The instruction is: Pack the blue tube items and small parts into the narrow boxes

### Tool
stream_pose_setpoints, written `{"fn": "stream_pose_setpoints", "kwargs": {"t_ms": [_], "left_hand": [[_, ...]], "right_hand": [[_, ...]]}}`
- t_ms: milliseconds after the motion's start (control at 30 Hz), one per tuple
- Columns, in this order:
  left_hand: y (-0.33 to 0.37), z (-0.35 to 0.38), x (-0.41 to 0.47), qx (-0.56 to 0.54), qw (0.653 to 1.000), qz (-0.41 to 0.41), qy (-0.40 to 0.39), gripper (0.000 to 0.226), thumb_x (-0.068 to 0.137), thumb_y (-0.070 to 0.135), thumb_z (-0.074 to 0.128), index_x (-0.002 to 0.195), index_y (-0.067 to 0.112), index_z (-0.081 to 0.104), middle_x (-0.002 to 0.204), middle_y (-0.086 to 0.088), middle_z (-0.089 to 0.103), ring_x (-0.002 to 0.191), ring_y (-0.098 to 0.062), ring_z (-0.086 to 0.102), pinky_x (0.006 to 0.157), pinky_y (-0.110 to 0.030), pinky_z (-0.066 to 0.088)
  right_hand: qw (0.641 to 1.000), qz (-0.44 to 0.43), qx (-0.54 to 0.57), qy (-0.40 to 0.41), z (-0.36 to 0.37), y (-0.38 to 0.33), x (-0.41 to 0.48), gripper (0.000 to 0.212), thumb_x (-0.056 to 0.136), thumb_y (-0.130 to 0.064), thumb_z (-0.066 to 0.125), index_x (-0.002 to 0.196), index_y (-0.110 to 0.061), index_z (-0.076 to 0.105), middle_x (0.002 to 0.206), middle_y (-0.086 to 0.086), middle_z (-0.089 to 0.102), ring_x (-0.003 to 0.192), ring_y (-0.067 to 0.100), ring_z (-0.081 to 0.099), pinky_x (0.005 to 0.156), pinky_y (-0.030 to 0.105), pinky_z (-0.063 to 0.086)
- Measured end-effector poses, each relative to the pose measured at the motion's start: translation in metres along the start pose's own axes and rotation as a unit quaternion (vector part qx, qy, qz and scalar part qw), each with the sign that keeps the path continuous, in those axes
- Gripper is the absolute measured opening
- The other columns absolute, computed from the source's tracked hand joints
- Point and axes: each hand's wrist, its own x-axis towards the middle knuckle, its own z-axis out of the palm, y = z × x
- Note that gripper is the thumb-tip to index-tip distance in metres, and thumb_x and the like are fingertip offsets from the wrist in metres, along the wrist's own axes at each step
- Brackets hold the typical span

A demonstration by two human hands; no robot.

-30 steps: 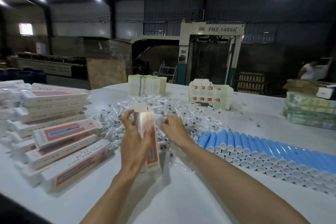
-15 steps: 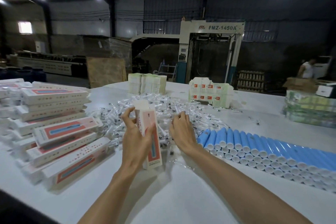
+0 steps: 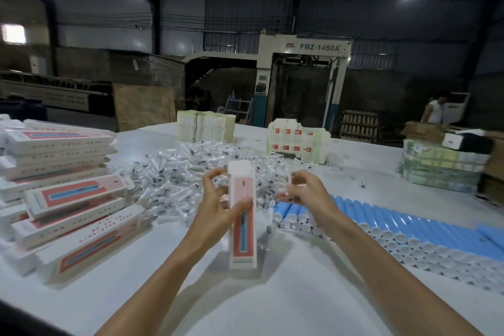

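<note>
Gripping upright narrow box point(image 3: 242, 240) in left hand point(image 3: 215, 215) over counter point(image 3: 272, 297), right hand point(image 3: 308, 196) pinching small clear part point(image 3: 294, 181), blue tubes point(image 3: 409, 224) rowed at right, parts pile point(image 3: 174, 172) behind

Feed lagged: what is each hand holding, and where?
Left hand grips the narrow box mid-length; right hand seemingly pinches a small clear part, blurred.

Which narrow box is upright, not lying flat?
The narrow box in the left hand, top flap open; the stacked boxes lie flat at the left.
</note>
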Motion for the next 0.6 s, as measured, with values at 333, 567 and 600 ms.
{"fn": "stream_pose_setpoints", "kwargs": {"t_ms": [333,567,600], "left_hand": [[0.029,0.111,0.001,0.042,0.988,0.049,-0.141,0.076,0.09,0.026,0.086,0.133,0.04,0.026,0.12,0.002,0.074,0.091,-0.014,0.078,0.082,-0.034,0.066],[0.024,0.154,-0.014,0.013,0.982,0.063,-0.179,0.076,0.087,0.03,0.087,0.133,0.04,0.028,0.116,-0.002,0.074,0.084,-0.02,0.078,0.081,-0.033,0.064],[0.023,0.157,-0.016,0.004,0.981,0.06,-0.183,0.076,0.087,0.029,0.087,0.133,0.039,0.028,0.115,-0.003,0.074,0.083,-0.02,0.078,0.08,-0.033,0.064]], "right_hand": [[0.968,-0.194,0.102,0.123,-0.089,-0.055,-0.056,0.023,0.09,-0.014,0.08,0.109,-0.016,0.067,0.096,0.007,0.078,0.091,0.017,0.074,0.078,0.02,0.056],[0.972,-0.177,-0.096,0.121,-0.116,-0.055,-0.073,0.058,0.094,-0.006,0.072,0.137,-0.033,0.044,0.083,0.001,0.076,0.081,0.016,0.076,0.078,0.028,0.062],[0.971,-0.169,-0.126,0.111,-0.117,-0.051,-0.076,0.053,0.093,-0.005,0.071,0.132,-0.031,0.048,0.081,0.0,0.075,0.078,0.014,0.076,0.075,0.031,0.062]]}}
